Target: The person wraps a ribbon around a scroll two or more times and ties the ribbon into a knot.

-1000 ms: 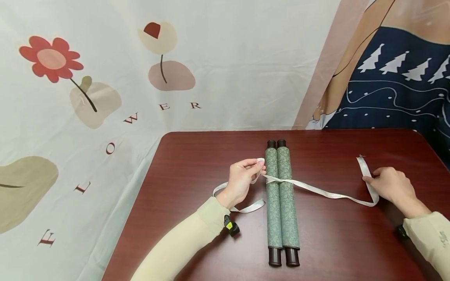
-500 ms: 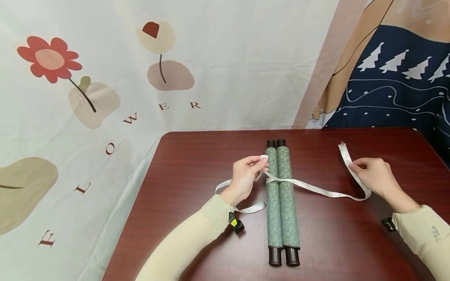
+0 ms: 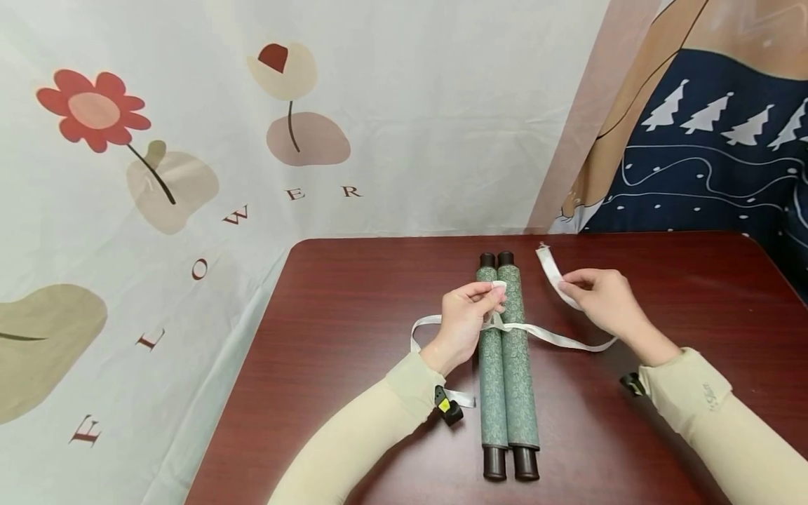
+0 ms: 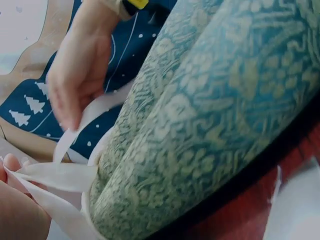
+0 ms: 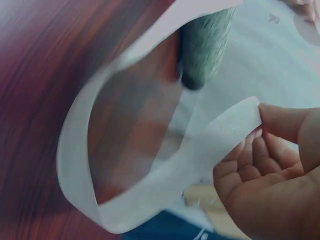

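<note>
A green patterned hanging scroll [image 3: 520, 393], rolled from both ends into two rolls with dark knobs, lies lengthwise on the table. White ribbon [image 3: 562, 339] passes round its middle. Above the left roll, my left hand [image 3: 459, 324] pinches a raised fold of ribbon; in the left wrist view two strands run from those fingers to the scroll [image 4: 165, 165]. Right of the scroll, my right hand [image 3: 602, 300] pinches the ribbon near its frayed free end. The right wrist view shows the ribbon [image 5: 75, 150] curving from thumb and fingers. A loose tail lies partly hidden by my left wrist.
The dark red tabletop [image 3: 353, 294] reaches back to a pale curtain [image 3: 429, 140] with printed flowers. Navy fabric with white trees [image 3: 707, 161] hangs at the right. Each wrist carries a dark strap or camera [image 3: 449, 408].
My right hand has swept left towards the scroll, bringing the ribbon end with it. My left hand has shifted slightly right over the rolls, still pinching the fold.
</note>
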The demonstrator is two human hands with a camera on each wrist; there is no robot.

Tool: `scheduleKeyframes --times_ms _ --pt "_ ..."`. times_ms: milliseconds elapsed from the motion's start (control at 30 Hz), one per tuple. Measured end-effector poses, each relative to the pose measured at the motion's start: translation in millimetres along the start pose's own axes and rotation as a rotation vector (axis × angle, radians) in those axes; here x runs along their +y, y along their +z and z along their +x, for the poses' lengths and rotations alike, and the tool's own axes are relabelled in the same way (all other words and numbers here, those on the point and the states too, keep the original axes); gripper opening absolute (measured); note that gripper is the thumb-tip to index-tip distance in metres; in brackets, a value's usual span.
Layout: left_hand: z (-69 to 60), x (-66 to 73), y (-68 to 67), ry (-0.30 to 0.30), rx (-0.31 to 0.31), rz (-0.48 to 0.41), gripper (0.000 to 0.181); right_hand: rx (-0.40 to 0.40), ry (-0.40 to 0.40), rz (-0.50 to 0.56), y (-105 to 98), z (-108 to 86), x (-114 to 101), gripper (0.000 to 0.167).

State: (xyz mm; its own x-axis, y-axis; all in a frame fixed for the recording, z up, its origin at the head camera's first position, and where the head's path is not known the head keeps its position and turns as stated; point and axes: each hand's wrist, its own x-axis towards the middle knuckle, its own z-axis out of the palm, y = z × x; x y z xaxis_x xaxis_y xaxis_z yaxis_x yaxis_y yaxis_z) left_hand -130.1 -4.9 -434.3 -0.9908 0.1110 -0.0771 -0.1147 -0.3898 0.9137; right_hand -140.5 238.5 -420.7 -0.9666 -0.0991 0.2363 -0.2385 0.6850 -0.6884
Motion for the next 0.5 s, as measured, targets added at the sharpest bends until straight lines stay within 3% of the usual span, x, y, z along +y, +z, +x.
scheduleKeyframes --times_ms 200,500 --pt "-7.2 -6.1 1.3 -0.008 0.004 0.076 0.019 -0.029 -0.043 0.074 35 11.0 -19 0.01" --pt "-13.1 -7.4 -0.5 0.031 0.003 0.105 0.02 -0.196 -0.076 0.178 64 22.6 -32 0.012"
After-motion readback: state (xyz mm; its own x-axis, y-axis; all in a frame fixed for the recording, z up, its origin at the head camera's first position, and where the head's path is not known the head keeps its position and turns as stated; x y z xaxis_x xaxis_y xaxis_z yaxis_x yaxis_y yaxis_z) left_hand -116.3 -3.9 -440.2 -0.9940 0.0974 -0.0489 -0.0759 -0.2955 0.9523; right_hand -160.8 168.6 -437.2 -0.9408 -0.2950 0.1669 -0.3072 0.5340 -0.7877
